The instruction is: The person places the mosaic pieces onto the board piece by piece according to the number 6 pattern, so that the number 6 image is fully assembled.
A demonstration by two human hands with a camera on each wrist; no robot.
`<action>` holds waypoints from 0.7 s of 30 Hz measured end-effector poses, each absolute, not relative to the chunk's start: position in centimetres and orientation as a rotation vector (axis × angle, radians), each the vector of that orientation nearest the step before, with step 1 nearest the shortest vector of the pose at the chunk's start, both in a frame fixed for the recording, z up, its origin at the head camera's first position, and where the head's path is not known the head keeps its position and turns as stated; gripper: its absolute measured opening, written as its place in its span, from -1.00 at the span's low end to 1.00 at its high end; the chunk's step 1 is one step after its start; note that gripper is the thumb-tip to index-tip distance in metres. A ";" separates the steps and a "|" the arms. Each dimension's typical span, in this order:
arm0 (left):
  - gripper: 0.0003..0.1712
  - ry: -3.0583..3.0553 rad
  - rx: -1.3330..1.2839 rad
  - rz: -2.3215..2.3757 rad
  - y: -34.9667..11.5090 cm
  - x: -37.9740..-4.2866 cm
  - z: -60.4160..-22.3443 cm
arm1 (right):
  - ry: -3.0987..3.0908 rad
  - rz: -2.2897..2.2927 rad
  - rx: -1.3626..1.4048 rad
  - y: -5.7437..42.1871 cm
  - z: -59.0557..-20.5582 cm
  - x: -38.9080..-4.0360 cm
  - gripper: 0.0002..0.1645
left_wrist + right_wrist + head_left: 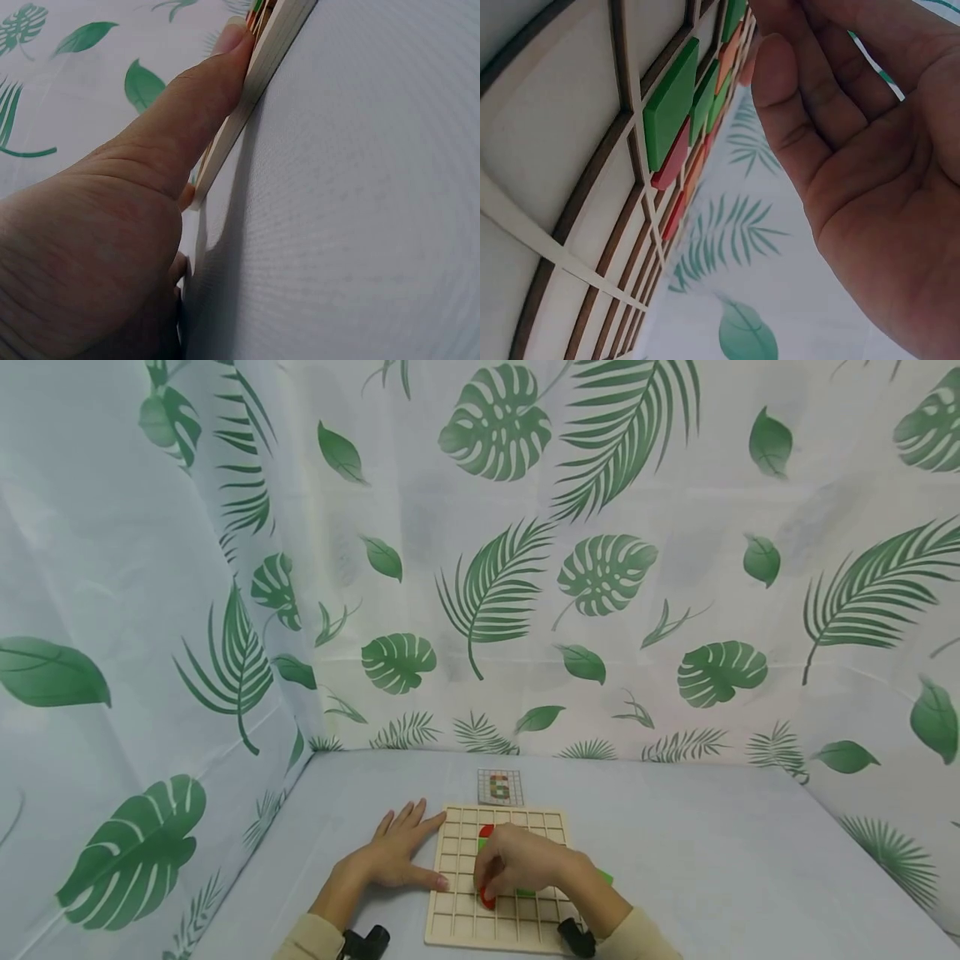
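Observation:
A square wooden grid board (444, 928) lies on the table, divided by raised strips. My left hand (401, 850) is spread at its left side, thumb (202, 90) on the board's edge. My right hand (525, 860) is over the middle of the board, fingers curled and pinching a red tile (487, 900) at a lower-left cell. The fingertip contact is partly hidden. In the right wrist view, a green tile (671, 105), a red tile (673, 156) and several orange, red and green tiles sit in the grid. The right hand covers most of them in the head view.
Behind the board lies a small card (499, 787) printed with a coloured grid pattern. A green piece (604, 877) shows at the board's right side, partly behind the right forearm. Leaf-printed white cloth (525, 710) walls the table in.

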State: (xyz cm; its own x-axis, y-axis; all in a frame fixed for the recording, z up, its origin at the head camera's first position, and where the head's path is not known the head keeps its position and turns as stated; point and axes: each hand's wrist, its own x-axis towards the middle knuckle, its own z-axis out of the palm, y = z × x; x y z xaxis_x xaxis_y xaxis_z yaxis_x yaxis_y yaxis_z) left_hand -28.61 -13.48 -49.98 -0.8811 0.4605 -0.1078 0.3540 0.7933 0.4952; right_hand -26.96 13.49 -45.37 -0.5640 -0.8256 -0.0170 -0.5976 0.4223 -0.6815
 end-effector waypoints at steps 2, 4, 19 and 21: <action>0.29 2.760 0.631 0.696 -13.5 -28.6 -49.9 | 2.338 -0.880 -1.215 13.5 -45.3 -26.8 -0.86; 0.29 2.757 0.630 0.700 -13.5 -28.5 -49.9 | 2.346 -0.861 -1.203 13.5 -45.3 -26.8 -0.87; 0.32 2.762 0.623 0.677 -13.4 -29.0 -50.5 | 2.417 -0.709 -1.173 13.3 -46.0 -26.7 -0.86; 0.32 2.767 0.616 0.672 -13.4 -29.0 -50.5 | 2.436 -0.689 -1.175 13.1 -45.9 -26.5 -0.88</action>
State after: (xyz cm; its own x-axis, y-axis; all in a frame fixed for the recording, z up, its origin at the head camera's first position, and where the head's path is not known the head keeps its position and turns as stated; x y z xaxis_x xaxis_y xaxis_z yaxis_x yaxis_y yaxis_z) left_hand -28.99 -13.38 -50.55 -0.8857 0.4489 -0.1186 0.3444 0.8065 0.4806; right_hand -26.51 13.10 -45.91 -0.5956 -0.7972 -0.0985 -0.6275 0.5383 -0.5625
